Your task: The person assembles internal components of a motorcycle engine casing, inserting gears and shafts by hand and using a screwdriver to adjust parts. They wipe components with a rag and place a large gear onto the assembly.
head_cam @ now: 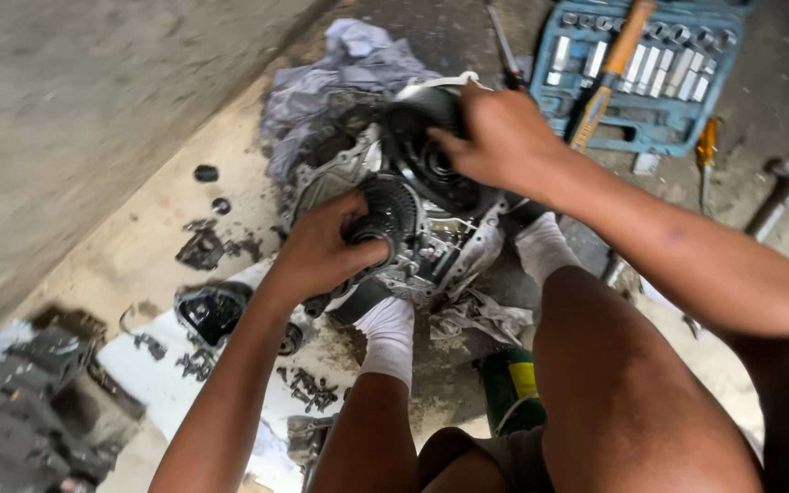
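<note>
At far left a grimy dark metal casting (20, 411) lies on the dusty concrete floor (75, 110), with small black bolts (308, 388) scattered over a white sheet (162, 383) and a glossy black housing (212, 310) beside them. Your left hand (321, 251) curls its grip shut around a finned, round dark gear pack (390, 215) seated in the silvery, oily aluminium gearbox case (440, 251) that lies on the floor between your white-socked feet. A crumpled grey rag (340, 78) is bunched just behind the case. Your right hand (499, 137) closes its fingers over the rim of a second round, ribbed black gear assembly (431, 151) just above the first. To the right, a blue plastic socket case (641, 73) lies open with shiny chrome sockets and an orange-handled tool (609, 73) across it.
</note>
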